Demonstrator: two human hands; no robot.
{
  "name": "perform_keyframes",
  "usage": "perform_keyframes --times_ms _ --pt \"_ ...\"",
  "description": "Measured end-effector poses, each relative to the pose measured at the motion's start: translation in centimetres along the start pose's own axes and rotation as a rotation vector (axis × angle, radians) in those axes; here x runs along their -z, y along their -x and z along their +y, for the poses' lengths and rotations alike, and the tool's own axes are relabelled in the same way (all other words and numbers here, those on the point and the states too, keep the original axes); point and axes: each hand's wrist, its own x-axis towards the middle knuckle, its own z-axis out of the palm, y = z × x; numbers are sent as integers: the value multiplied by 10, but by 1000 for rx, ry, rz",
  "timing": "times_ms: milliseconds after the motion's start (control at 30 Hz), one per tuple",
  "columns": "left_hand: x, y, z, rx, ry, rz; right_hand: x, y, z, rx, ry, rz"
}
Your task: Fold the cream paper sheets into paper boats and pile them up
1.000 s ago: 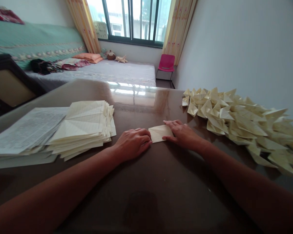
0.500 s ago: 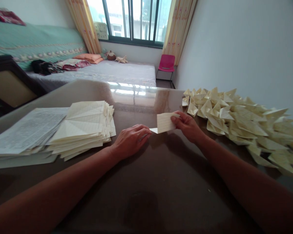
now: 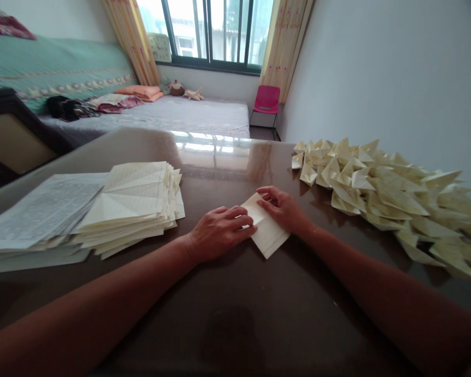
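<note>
A folded piece of cream paper [image 3: 269, 235] lies on the dark glossy table [image 3: 235, 314], turned diagonally. My left hand [image 3: 220, 230] presses on its left edge with the fingers laid flat over it. My right hand [image 3: 281, 208] pinches the paper's upper corner with curled fingers. A stack of creased cream sheets [image 3: 135, 201] sits to the left of my left hand. A large heap of folded paper shapes [image 3: 384, 193] spreads along the table's right side, close to my right hand.
Printed sheets [image 3: 39, 209] lie under and left of the stack. Beyond the table are a bed [image 3: 160, 112], a pink chair [image 3: 267, 102], a window with curtains, and a white wall on the right. A dark piece of furniture [image 3: 8, 136] stands at the left.
The paper was flat a second ago, then my right hand lifted it upright. Now it lies flat again, turned diagonally and nearer to me, with both hands on it.
</note>
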Motion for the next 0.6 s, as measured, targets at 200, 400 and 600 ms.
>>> perform_keyframes --times_ms 200,400,600 --pt "-5 3 -5 145 7 -66 21 6 -16 361 236 -258" --pt "-5 5 -3 234 93 -65 24 11 -22 544 413 -429" --pt "4 6 -3 150 179 -159 31 6 -11 486 242 -575"
